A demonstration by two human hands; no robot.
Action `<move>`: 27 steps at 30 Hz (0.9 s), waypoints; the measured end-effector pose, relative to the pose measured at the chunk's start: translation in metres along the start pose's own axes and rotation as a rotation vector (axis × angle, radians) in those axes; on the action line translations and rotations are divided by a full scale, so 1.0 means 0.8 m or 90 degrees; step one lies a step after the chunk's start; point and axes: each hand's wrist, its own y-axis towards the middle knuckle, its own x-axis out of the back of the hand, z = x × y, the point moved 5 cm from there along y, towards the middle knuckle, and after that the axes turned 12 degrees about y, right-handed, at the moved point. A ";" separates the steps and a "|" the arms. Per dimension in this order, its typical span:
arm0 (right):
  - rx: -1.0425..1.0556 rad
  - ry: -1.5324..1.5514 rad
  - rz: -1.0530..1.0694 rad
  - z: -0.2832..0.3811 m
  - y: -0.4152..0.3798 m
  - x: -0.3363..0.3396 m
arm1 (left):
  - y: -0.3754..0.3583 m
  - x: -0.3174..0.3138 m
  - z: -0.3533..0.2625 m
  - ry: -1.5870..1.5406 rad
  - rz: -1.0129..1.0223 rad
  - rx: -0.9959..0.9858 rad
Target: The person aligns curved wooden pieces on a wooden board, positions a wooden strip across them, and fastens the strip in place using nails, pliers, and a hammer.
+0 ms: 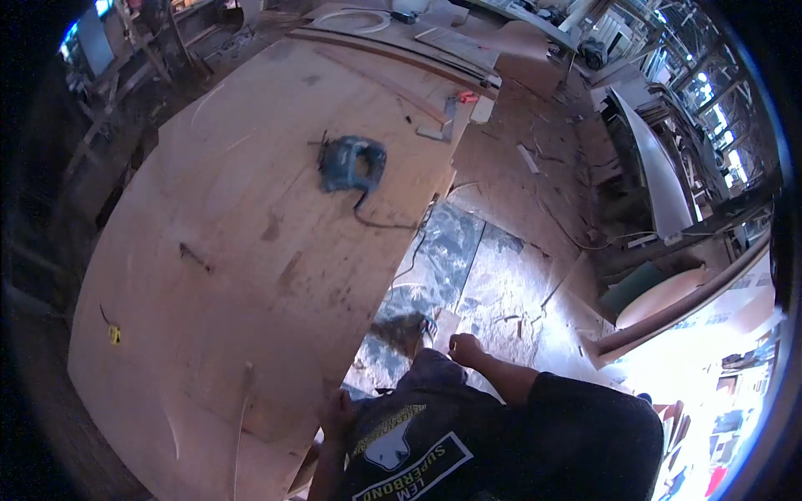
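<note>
My right hand hangs over the floor beside my thigh, its fingers curled; whether anything is in them is too small to make out. My left hand is at the near edge of the wooden sheet, dark and partly hidden, its fingers not clear. On the sheet lies a blue jigsaw, its cord trailing over the right edge. A yellow tape measure rests at the far left. A metal square and a red object lie at the upper right corner.
Long strips lie across the far end of the sheet. The floor to the right carries scraps and a cord. Leaning boards stand at the right, with a curved wooden piece nearer me. A thin strip lies on the near part.
</note>
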 end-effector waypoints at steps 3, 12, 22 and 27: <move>0.041 -0.080 0.058 -0.155 0.076 0.006 | 0.032 -0.055 -0.054 0.041 -0.071 -0.034; -0.148 -0.038 0.076 -0.297 0.146 0.210 | 0.193 -0.128 -0.252 -0.148 0.037 -0.099; -0.157 0.093 -0.200 -0.298 0.206 0.279 | 0.347 -0.227 -0.272 -0.173 0.133 -0.150; -0.235 0.166 -0.343 -0.283 0.281 0.392 | 0.434 -0.266 -0.299 -0.252 0.154 -0.179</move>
